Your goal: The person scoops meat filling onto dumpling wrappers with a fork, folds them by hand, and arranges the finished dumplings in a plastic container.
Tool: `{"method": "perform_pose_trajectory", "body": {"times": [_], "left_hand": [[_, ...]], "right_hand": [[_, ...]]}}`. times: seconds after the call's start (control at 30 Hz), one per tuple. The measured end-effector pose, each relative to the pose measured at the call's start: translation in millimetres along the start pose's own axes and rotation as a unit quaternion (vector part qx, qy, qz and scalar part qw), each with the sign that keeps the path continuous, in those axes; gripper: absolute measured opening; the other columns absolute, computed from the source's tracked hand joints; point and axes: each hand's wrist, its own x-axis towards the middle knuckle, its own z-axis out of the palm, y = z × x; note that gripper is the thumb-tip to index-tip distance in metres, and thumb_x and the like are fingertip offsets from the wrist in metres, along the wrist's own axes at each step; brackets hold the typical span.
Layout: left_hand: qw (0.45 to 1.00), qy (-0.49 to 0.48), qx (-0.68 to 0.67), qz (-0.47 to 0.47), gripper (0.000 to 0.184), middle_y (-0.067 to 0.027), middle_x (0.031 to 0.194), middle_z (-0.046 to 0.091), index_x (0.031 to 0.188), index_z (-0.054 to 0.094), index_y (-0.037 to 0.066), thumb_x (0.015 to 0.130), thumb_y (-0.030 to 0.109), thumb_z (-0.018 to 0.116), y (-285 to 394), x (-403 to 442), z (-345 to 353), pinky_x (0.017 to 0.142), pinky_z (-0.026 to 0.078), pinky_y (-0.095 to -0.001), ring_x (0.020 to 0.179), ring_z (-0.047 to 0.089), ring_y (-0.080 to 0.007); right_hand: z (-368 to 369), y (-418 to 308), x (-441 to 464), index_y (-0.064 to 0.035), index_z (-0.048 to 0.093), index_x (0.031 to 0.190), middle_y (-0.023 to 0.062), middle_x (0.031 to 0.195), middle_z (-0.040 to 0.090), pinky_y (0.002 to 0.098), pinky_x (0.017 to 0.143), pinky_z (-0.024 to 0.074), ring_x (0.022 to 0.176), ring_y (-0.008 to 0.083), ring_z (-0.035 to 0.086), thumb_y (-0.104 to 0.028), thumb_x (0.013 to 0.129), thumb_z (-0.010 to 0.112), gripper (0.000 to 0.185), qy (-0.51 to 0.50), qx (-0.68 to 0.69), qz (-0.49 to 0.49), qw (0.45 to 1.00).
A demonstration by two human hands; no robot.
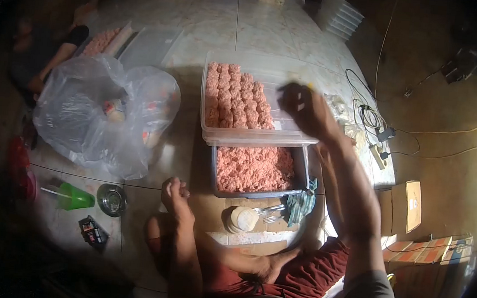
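Observation:
My left hand (175, 193) is curled closed in front of my left knee, left of the grey tub; anything inside it is hidden. My right hand (301, 103) is raised over the right part of a clear plastic tray (239, 135), its fingers dark and blurred. Rows of pink minced-meat lumps (237, 98) fill the tray's left side. That tray rests across the back of the grey tub (246, 194), which holds loose pink mince (253, 170). Before the tub are a stack of pale round discs (244, 219), metal forks (271, 212) and a checked cloth (301, 204).
Clear plastic bags (84, 114) lie at left, near another person (46, 58) and a second tray of lumps (101, 42). A green cup (78, 197) and a glass ashtray (112, 199) sit at lower left. Cables (370, 115) and cardboard boxes (431, 265) are at right.

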Motion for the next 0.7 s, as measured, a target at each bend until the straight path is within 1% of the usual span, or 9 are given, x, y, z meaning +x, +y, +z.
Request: {"method": "perform_pose_trajectory", "body": {"times": [0.03, 0.13, 0.23, 0.3, 0.37, 0.43, 0.53, 0.63, 0.7], "left_hand": [[0.993, 0.014, -0.090, -0.076, 0.022, -0.0024, 0.087, 0.058, 0.104, 0.061, 0.005, 0.097, 0.025, 0.061, -10.3, 11.0, -1.5, 0.067, 0.046, -0.0291, 0.076, 0.055, -0.0126], [0.995, -0.004, -0.086, -0.042, 0.014, -0.0011, 0.081, 0.055, 0.101, 0.060, 0.005, 0.095, 0.018, 0.061, -17.5, 29.5, 3.7, 0.060, 0.043, -0.0279, 0.069, 0.051, -0.0098], [0.997, -0.005, -0.052, -0.048, 0.008, 0.0012, 0.078, 0.053, 0.094, 0.059, 0.011, 0.094, 0.017, 0.065, -18.7, 39.0, 8.9, 0.055, 0.037, -0.0262, 0.061, 0.046, -0.0101], [0.997, -0.002, -0.064, -0.049, 0.007, 0.0011, 0.077, 0.052, 0.095, 0.058, 0.010, 0.095, 0.015, 0.064, -21.0, 43.4, 11.5, 0.053, 0.034, -0.0263, 0.061, 0.046, -0.0095], [0.997, 0.026, -0.050, -0.048, 0.009, -0.0008, 0.076, 0.052, 0.100, 0.059, 0.005, 0.094, 0.009, 0.063, -18.7, 41.1, 9.2, 0.051, 0.036, -0.0254, 0.061, 0.046, -0.0083], [0.996, 0.025, -0.053, -0.060, 0.009, -0.0006, 0.076, 0.052, 0.100, 0.059, 0.005, 0.094, 0.009, 0.064, -17.4, 39.8, 7.7, 0.051, 0.036, -0.0252, 0.061, 0.046, -0.0080], [0.997, 0.011, -0.045, -0.061, 0.008, 0.0000, 0.075, 0.052, 0.099, 0.059, 0.006, 0.094, 0.010, 0.064, -16.2, 36.5, 9.7, 0.051, 0.035, -0.0247, 0.060, 0.046, -0.0075], [0.998, 0.007, -0.032, -0.061, 0.008, 0.0007, 0.073, 0.052, 0.097, 0.060, 0.006, 0.094, 0.012, 0.064, -14.3, 39.9, 15.7, 0.050, 0.035, -0.0242, 0.059, 0.045, -0.0070], [0.997, 0.009, -0.026, -0.074, 0.008, 0.0009, 0.072, 0.051, 0.096, 0.060, 0.006, 0.094, 0.013, 0.064, -17.2, 43.4, 16.4, 0.050, 0.035, -0.0240, 0.057, 0.044, -0.0068]], "right_hand": [[-2.4, 7.4, 28.0, 0.0033, 0.065, 0.107, 0.0154, 0.080, 0.070, 0.0377, 0.068, 0.0527, 0.071, 0.0263, 0.068, -0.014, 0.092, 0.061, 0.024, -0.018, -0.037, 0.043, 0.998], [16.2, 53.5, 102.2, 0.0033, 0.066, 0.116, 0.0188, 0.089, 0.073, 0.0368, 0.075, 0.0561, 0.083, 0.0265, 0.072, -0.015, 0.084, 0.062, 0.038, -0.086, -0.062, 0.180, 0.978], [51.1, 116.9, 148.3, -0.0009, 0.070, 0.112, 0.0183, 0.098, 0.074, 0.0366, 0.078, 0.0571, 0.091, 0.0269, 0.072, -0.018, 0.084, 0.060, 0.034, -0.186, -0.171, 0.142, 0.957], [65.9, 124.0, 157.7, -0.0037, 0.073, 0.107, 0.0137, 0.103, 0.074, 0.0386, 0.081, 0.0578, 0.095, 0.0271, 0.071, -0.027, 0.091, 0.057, 0.033, -0.227, -0.220, 0.108, 0.943], [81.9, 130.7, 153.5, -0.0032, 0.072, 0.108, 0.0116, 0.104, 0.075, 0.0399, 0.082, 0.0585, 0.093, 0.0268, 0.072, -0.038, 0.097, 0.053, 0.041, -0.213, -0.047, 0.214, 0.952], [81.1, 117.5, 162.9, -0.0025, 0.070, 0.113, 0.0170, 0.107, 0.074, 0.0413, 0.081, 0.0592, 0.091, 0.0293, 0.073, -0.060, 0.103, 0.040, 0.065, -0.259, -0.127, 0.205, 0.935], [83.7, 117.4, 168.5, -0.0020, 0.069, 0.122, 0.0198, 0.126, 0.068, 0.0454, 0.084, 0.0589, 0.098, 0.0306, 0.074, -0.070, 0.101, 0.027, 0.082, -0.215, -0.105, 0.333, 0.912], [82.3, 92.3, 160.5, -0.0007, 0.065, 0.130, 0.0214, 0.129, 0.066, 0.0469, 0.088, 0.0572, 0.098, 0.0319, 0.074, -0.072, 0.100, 0.025, 0.087, -0.307, -0.130, 0.267, 0.904], [72.0, 73.4, 155.7, -0.0060, 0.058, 0.139, 0.0195, 0.128, 0.066, 0.0428, 0.075, 0.0620, 0.093, 0.0328, 0.072, -0.061, 0.104, 0.033, 0.069, -0.296, -0.153, 0.297, 0.895]]}}
